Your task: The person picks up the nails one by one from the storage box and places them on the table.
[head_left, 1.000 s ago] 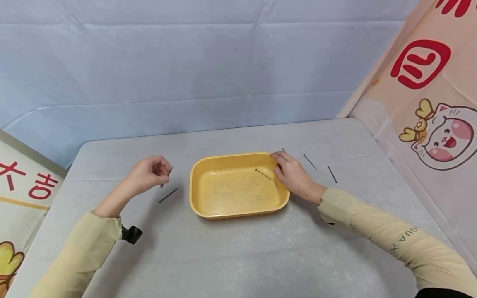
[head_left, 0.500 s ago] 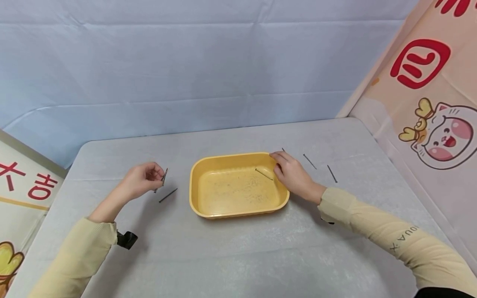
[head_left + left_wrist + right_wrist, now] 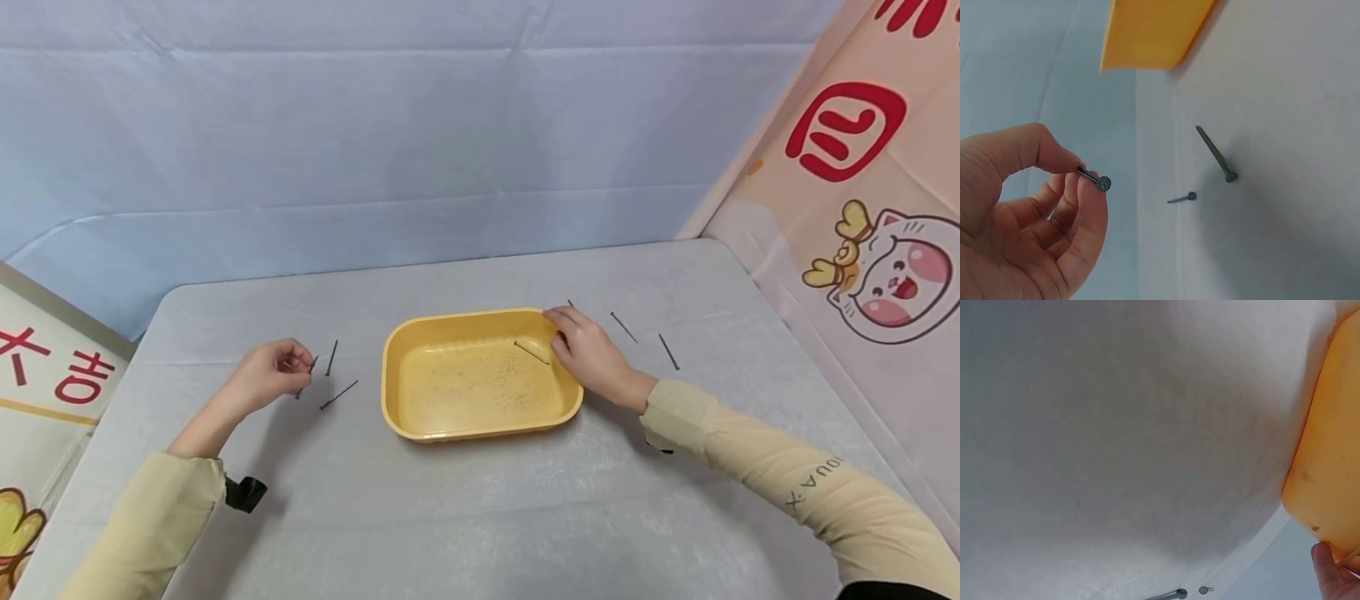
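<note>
In the head view my left hand [image 3: 270,375] is at the left, above the table, pinching a nail [image 3: 1103,183] between thumb and fingertips; the nail's round head faces the left wrist camera. Just right of this hand, two dark nails lie apart on the table: an upper one [image 3: 332,358] and a lower slanted one [image 3: 339,395]. My right hand [image 3: 592,354] grips the right end of a yellow plastic basin [image 3: 442,433] at its rim. One nail [image 3: 531,352] lies inside the basin near that hand. The right wrist view catches only a few fingertips [image 3: 1325,565] at the basin's edge.
Beyond the right hand lie more nails, one [image 3: 624,327] and another [image 3: 669,352], plus a nail tip [image 3: 570,302] partly hidden behind the fingers. A pale cloth backdrop [image 3: 450,167] hangs behind the grey table [image 3: 480,517]. Printed banners [image 3: 862,292] flank it.
My left hand has moved left and toward the near side, still pinching a nail. The upper nail on the table, earlier covered by the fingers, now shows whole. The right hand and basin stay put.
</note>
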A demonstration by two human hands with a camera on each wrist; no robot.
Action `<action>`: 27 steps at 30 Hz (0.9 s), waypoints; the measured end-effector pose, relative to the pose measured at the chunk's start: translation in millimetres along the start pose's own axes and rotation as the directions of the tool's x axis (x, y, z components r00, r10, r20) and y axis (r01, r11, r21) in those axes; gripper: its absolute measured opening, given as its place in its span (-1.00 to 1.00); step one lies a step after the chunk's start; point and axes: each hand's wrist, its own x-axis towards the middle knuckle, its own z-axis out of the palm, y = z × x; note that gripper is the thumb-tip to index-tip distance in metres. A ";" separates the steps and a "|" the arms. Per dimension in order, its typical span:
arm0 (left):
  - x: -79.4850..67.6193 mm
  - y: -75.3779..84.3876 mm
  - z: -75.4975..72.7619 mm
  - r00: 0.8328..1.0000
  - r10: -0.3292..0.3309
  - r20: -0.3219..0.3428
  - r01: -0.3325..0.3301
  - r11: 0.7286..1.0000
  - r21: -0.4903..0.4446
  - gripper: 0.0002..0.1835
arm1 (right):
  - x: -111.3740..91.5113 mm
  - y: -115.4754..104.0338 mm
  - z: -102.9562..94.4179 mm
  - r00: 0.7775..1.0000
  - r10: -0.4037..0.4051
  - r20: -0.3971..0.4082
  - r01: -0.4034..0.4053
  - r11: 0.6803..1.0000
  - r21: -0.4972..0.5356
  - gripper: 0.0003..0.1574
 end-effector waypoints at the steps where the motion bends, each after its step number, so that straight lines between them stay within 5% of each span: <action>1: -0.6 -2.0 0.2 1.000 -0.012 0.002 0.012 1.000 -0.004 -0.77 | -0.2 0.1 0.1 1.000 0.001 0.000 -0.001 1.000 0.000 -0.57; 27: -4.8 -34.6 3.4 0.990 -0.141 0.005 0.141 0.989 0.035 -0.76 | -0.4 1.1 1.4 1.000 -0.006 -0.007 0.006 1.000 -0.001 -0.58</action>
